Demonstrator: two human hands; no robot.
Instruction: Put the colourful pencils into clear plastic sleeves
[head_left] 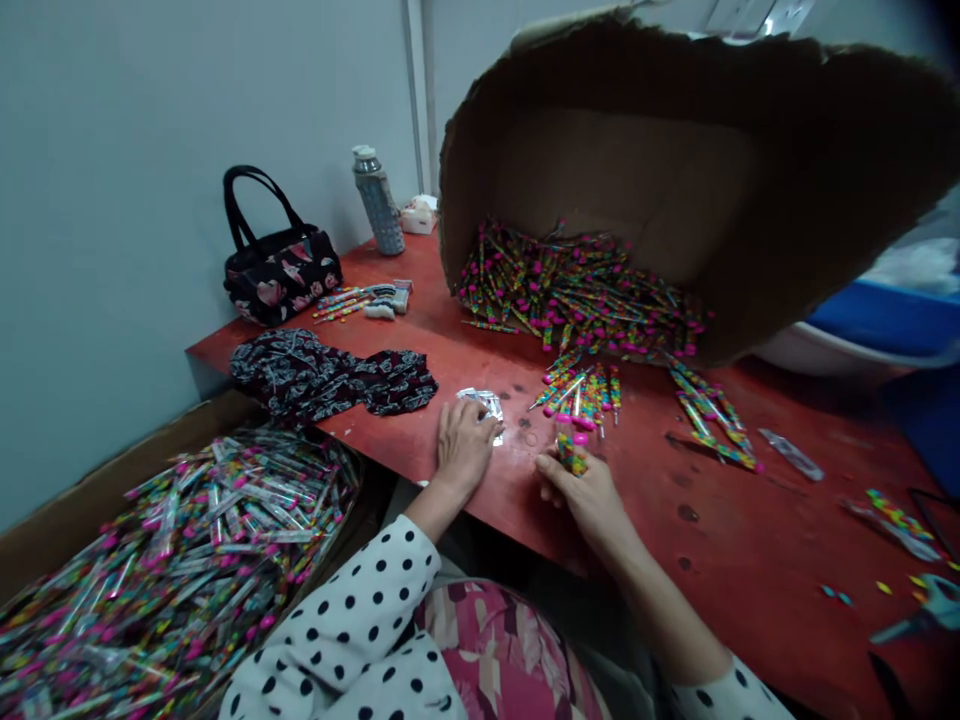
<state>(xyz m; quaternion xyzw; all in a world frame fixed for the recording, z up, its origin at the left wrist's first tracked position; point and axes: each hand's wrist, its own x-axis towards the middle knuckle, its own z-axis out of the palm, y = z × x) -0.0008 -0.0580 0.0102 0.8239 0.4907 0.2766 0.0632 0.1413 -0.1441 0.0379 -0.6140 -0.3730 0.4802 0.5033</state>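
Note:
My left hand [463, 443] lies palm down on the red table [720, 540], its fingers resting on a small stack of clear plastic sleeves [489, 404]. My right hand [586, 492] is closed around a bundle of colourful pink-capped candy sticks [570, 446], held upright at the table's near edge. Just beyond it lies a small loose heap of the same sticks [582, 388]. A tipped cardboard box [675, 160] behind spills many more sticks [577, 295] onto the table.
A box of wrapped sticks [180, 560] sits low at the left. A dark patterned cloth [330, 378], a floral handbag [279, 262] and a bottle [377, 200] stand at the back left. Scissors [926, 608] and stray sticks [712, 420] lie at the right.

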